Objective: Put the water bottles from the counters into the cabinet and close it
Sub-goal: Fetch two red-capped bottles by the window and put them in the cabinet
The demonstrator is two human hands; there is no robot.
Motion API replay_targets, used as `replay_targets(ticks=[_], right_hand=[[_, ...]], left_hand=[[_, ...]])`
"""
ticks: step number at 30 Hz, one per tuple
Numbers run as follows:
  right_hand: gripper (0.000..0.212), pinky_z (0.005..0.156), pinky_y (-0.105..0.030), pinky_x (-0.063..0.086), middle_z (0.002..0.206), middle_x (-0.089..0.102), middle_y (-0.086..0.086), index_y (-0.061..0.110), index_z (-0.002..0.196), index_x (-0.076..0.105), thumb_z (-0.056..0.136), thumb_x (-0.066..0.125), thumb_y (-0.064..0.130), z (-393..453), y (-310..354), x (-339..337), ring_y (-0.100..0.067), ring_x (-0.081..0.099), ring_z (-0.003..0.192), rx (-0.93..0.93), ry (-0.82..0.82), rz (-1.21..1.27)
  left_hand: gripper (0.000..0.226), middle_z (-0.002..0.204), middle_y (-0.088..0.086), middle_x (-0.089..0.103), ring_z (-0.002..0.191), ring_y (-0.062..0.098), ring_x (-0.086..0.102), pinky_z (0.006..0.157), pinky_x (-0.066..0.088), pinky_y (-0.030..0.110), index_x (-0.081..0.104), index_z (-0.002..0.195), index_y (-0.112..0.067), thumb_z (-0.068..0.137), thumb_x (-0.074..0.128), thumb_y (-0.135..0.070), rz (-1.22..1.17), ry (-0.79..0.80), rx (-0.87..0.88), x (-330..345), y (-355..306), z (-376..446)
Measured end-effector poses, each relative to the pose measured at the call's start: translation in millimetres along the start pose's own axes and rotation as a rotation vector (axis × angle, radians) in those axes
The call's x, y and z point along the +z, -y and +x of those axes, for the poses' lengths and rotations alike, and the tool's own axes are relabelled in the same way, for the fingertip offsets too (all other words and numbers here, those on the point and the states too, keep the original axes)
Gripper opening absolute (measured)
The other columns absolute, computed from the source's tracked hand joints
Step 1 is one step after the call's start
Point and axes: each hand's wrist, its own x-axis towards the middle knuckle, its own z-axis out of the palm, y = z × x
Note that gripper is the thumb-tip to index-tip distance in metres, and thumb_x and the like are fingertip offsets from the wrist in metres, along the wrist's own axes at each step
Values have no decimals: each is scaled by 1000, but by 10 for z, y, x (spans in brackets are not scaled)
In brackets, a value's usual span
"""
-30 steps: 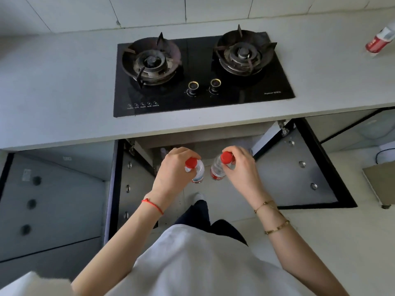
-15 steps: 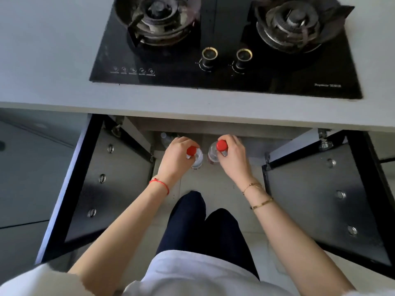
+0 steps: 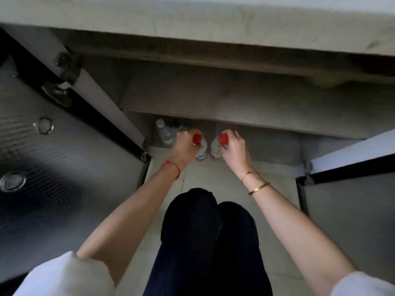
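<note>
Where both doors stand swung wide, the cabinet point(image 3: 245, 116) heads the listing, then the left hand point(image 3: 185, 147) and right hand point(image 3: 234, 149), each gripping by the neck one red-capped water bottle point(image 3: 202, 148) and its twin point(image 3: 215, 148) at the cabinet's front edge, lastly a white-capped bottle point(image 3: 163, 131) farther inside.

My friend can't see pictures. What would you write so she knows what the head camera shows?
Two hands, left hand and right hand, each grip a red-capped water bottle, left bottle and right bottle, lowering them at the open cabinet's front edge. Another clear bottle stands inside at the left. Both cabinet doors hang open, and dark trouser legs show below.
</note>
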Motion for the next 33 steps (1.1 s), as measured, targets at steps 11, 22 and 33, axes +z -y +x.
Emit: replay_targets(ticks=[11,22,33], right_hand=[[32,83,-30,48,117,61,-19,3,117,59,86,64,6,541,-584,786,-34,61,105,-22,6,-44],[28,81,-27,47,115,63,-17,4,114,61,86,64,7,789,-761,1002,-30,60,105,5,-32,-43],[55,96,-38,52,129,59,-15,11,135,49,85,70,12,641,-751,952,-32,57,118,41,3,17]], left_hand=[[33,112,10,73,104,26,68,96,53,35,71,110,-14,81,65,1,66,6,18,681,573,666],[33,118,13,69,111,28,65,99,52,39,66,119,-14,87,65,-4,100,52,15,884,512,902],[58,133,13,59,122,32,58,103,50,41,49,138,-16,84,71,-13,131,18,21,773,547,674]])
